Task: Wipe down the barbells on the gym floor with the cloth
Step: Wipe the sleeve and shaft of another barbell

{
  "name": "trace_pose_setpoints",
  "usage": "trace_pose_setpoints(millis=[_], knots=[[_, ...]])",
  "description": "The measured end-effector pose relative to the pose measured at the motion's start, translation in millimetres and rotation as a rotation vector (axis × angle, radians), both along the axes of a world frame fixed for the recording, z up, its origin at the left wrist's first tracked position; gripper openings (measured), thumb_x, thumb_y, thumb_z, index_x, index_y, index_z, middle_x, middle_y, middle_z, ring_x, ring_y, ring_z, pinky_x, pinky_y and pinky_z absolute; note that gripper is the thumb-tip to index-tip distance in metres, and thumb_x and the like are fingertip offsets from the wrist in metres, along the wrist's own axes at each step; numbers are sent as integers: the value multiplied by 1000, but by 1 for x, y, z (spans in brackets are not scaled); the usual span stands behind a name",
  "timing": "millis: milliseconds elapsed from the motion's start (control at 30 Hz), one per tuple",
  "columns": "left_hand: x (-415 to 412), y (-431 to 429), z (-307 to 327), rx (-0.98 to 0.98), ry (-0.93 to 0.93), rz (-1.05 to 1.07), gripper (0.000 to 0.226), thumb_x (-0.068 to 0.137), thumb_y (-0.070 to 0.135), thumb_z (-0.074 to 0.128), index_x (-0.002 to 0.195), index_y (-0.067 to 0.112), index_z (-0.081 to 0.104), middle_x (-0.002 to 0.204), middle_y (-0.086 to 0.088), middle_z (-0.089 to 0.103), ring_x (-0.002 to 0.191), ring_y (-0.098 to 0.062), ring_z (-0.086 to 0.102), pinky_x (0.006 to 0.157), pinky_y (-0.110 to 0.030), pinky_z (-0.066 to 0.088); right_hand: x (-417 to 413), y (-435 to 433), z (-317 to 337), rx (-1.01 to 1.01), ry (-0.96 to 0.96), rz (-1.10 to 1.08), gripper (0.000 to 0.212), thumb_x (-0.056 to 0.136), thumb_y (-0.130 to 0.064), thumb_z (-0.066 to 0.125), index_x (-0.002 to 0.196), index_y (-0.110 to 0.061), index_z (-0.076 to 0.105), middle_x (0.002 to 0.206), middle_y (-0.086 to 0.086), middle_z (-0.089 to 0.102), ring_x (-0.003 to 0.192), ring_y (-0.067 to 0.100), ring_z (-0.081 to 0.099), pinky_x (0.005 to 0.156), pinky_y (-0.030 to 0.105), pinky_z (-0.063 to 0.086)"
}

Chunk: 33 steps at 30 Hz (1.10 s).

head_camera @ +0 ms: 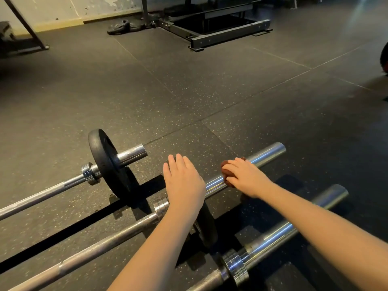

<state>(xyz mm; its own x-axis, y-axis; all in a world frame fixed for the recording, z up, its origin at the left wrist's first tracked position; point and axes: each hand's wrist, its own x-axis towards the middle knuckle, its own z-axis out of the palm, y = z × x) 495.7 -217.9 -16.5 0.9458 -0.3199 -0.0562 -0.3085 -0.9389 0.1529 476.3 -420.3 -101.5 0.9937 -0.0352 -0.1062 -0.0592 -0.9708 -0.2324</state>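
Observation:
Three barbells lie side by side on the black rubber floor. The far barbell (52, 190) carries a black plate (105, 162). On the middle barbell (266, 155), my right hand (245, 177) grips a brown-red cloth (226, 173) wrapped over the chrome sleeve. My left hand (184, 183) rests flat, fingers straight, on top of that bar's black plate (206, 225), which it mostly hides. The near barbell (279, 232) lies below my right forearm, its sleeve bare.
A black steel rack base (220, 32) stands at the back, with dark plates (121, 28) on the floor beside it. A bench frame (25, 38) sits at far left. A dark round object (384, 57) shows at the right edge.

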Motion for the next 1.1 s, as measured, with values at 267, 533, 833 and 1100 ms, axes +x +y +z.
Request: trace_pose_setpoints(millis=[267,533,833,1100], knots=[[-1,5,-2,-5,-55,-36,61,99,28,34,150,1,15,159,-14,15,147,-31,6,121,-41,7,-16,11,-13,68,-75,-15,52,97,-50,45,143,-27,39,151,-5,33,142,19,23,118,41,15],[3,1,-2,48,-73,-142,57,98,36,34,146,5,28,153,-10,29,146,-30,13,120,-42,11,-10,15,-25,58,-237,-120,32,97,-39,44,122,-21,54,127,-2,49,123,19,39,116,44,25],[11,-3,0,224,-47,-253,61,100,43,29,150,8,25,156,-6,27,148,-28,7,120,-42,5,-5,0,-23,105,-187,-298,42,97,-47,41,129,-21,50,143,3,37,137,23,28,115,42,26],[12,-22,-5,449,-75,-325,62,101,47,26,147,6,30,151,-8,35,146,-29,15,119,-46,10,-1,-49,-13,105,-164,-189,38,98,-35,45,132,-19,51,130,-3,51,123,16,42,107,36,36]])
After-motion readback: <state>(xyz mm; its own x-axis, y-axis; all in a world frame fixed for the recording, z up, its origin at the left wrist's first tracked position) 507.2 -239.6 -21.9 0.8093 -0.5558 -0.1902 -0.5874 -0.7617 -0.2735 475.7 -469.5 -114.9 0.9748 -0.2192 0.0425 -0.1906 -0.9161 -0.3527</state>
